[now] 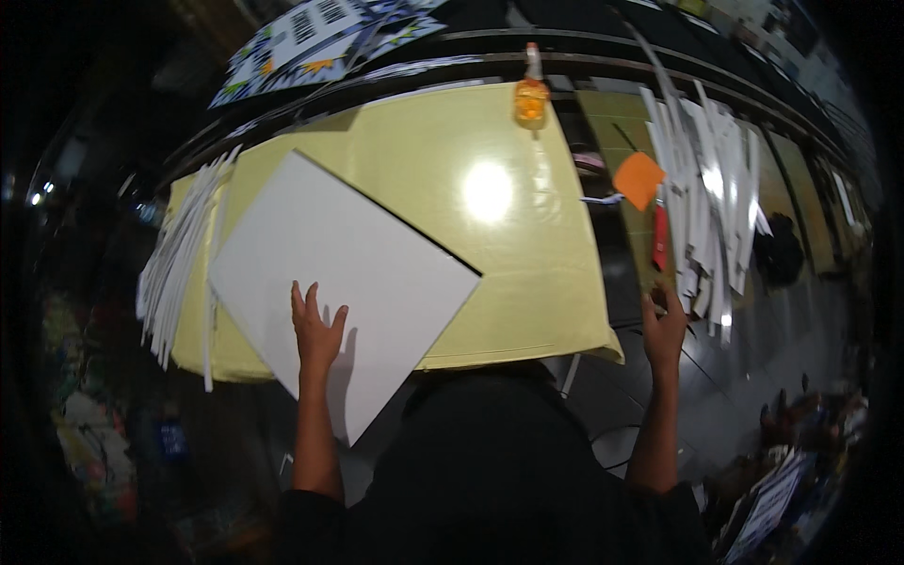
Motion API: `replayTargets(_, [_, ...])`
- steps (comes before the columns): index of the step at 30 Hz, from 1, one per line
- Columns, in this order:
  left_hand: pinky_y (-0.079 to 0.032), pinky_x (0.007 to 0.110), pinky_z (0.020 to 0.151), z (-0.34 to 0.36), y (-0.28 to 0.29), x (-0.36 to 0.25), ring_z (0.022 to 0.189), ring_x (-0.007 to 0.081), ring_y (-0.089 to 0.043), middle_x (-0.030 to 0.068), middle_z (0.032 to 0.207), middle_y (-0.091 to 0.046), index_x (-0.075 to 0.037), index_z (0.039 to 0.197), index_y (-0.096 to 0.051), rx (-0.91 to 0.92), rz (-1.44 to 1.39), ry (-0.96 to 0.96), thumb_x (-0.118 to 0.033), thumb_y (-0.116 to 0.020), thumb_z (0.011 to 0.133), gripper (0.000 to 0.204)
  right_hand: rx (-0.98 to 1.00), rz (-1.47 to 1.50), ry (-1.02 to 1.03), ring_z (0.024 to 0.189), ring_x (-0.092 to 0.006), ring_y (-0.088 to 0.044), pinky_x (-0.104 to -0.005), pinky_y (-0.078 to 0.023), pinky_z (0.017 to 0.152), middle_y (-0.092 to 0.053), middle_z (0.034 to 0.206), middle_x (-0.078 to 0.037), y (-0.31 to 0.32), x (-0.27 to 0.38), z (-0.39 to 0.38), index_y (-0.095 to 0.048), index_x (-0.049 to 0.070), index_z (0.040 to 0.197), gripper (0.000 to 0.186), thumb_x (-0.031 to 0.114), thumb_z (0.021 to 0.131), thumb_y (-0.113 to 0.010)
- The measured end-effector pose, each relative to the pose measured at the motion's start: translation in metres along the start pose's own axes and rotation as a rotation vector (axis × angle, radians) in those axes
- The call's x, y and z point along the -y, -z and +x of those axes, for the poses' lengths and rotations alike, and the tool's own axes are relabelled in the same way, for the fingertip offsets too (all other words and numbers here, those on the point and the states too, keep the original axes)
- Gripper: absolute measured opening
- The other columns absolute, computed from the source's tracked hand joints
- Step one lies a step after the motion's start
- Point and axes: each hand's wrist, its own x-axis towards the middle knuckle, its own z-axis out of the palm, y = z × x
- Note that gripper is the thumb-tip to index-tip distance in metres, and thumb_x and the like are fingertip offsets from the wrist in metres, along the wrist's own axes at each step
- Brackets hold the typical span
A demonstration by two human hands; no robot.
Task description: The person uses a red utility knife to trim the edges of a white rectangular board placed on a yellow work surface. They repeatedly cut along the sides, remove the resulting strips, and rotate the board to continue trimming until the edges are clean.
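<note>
A large white square board [377, 254] lies turned cornerwise on the yellow-covered table [527, 301], its near corner jutting past the front edge. Over the board's left part is my left hand [318, 330], fingers spread, holding nothing; whether it touches the surface I cannot tell. My right hand [665, 328] is off the table's right side, thumb and fingers apart and slightly bent, with nothing plainly held. Just beyond its fingertips lies a red-handled tool [659, 237], perhaps a cutter. An orange square piece [639, 180] sits past that tool.
Long white strips [184, 268] are bunched along the table's left edge. More white strips [716, 193] lie in a pile at the right. A bottle of orange liquid [531, 102] stands at the far right corner. Printed sheets [320, 42] lie beyond the table.
</note>
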Motion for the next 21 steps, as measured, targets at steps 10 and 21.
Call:
replayTargets(10, [-0.018,0.063,0.115,0.051,-0.064,-0.032,0.147,0.0427,-0.017,0.0262,0.158,-0.019,-0.003,0.146,-0.038,0.066,0.191,-0.194,-0.037,-0.066,0.091,0.071,-0.056,-0.314,-0.047,0.109,-0.0374,-0.062,-0.044,-0.049,0.092,-0.064,0.115,-0.024,0.005,-0.053,0.084,-0.058,-0.002,0.124,0.047,0.025,0.088,-0.07])
replayTargets(21, [-0.014,0.066,0.114,0.021,-0.106,-0.076,0.147,0.0425,-0.019,0.0273,0.157,-0.023,-0.001,0.144,-0.043,0.057,0.167,-0.28,-0.048,-0.061,0.091,0.073,-0.108,-0.67,-0.087,0.101,-0.0452,-0.061,-0.0552,-0.05,0.083,-0.062,0.105,-0.026,-0.051,-0.049,0.133,-0.048,0.003,0.126,0.041,0.023,0.092,-0.06])
